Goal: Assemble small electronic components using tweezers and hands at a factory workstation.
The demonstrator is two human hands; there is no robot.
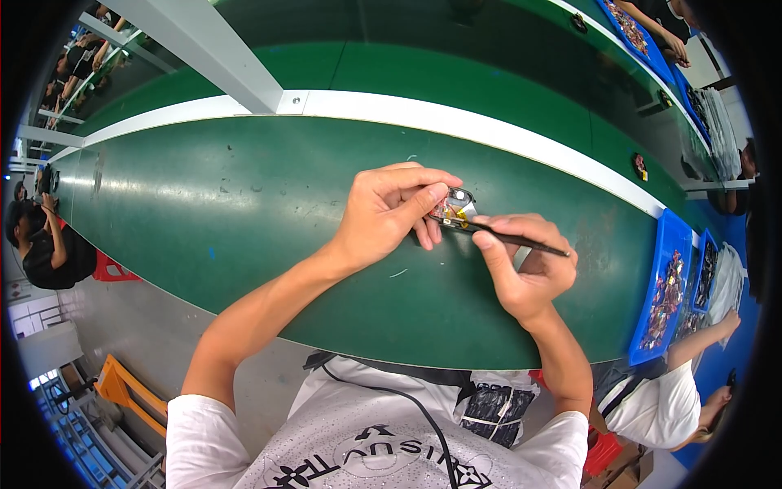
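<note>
l hand (383, 213) pinches small clear part (452, 209); r hand (525, 265) w/ thin black tool (521, 241).

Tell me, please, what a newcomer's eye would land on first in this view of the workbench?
First the two bare hands meeting at the middle of the long green belt: the left hand pinches a small electronic part while the right hand holds a thin dark tool with its tip at that part. Next comes the blue tray of mixed small pieces at the right edge, beside a co-worker's arm.
</note>
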